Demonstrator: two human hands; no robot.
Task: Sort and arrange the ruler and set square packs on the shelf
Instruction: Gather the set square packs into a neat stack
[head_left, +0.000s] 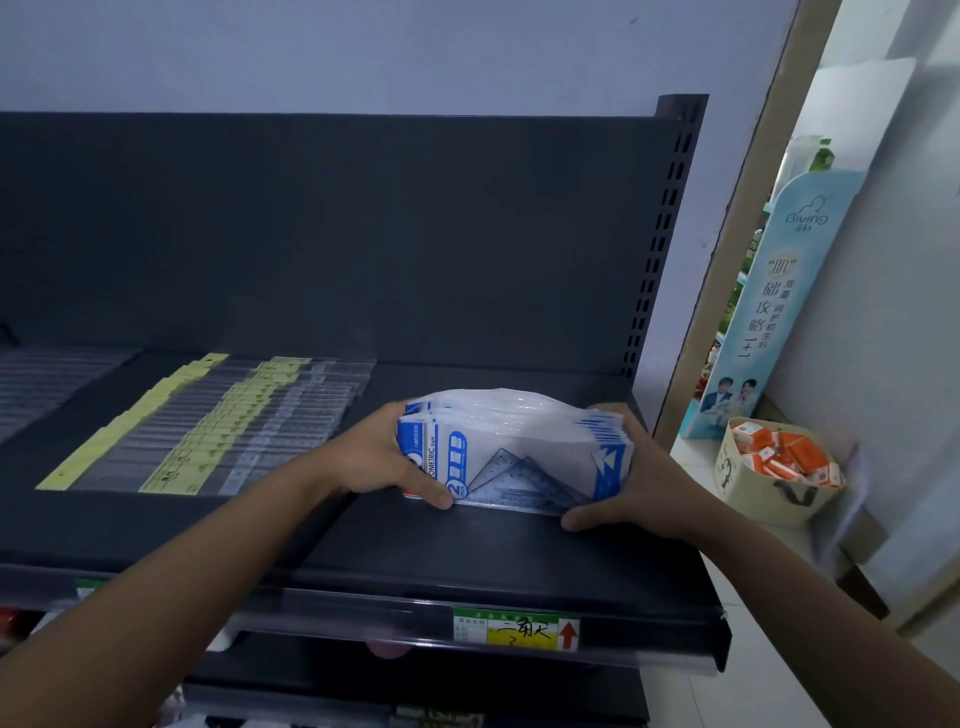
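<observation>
A thick stack of blue-and-white set square packs (519, 452) stands on the dark shelf (467, 551) at its right side. My left hand (384, 462) grips the stack's left end, thumb in front and fingers behind. My right hand (628, 478) grips the right end the same way. Rows of ruler packs with yellow header cards (218, 431) lie flat and overlapped on the shelf to the left. More clear ruler packs (47, 384) lie at the far left.
A price label with a red arrow (517, 629) sits on the shelf's front rail. The perforated upright post (660, 234) bounds the shelf on the right. Beyond it stand a pale blue display board (774, 301) and a beige basket of orange boxes (774, 467).
</observation>
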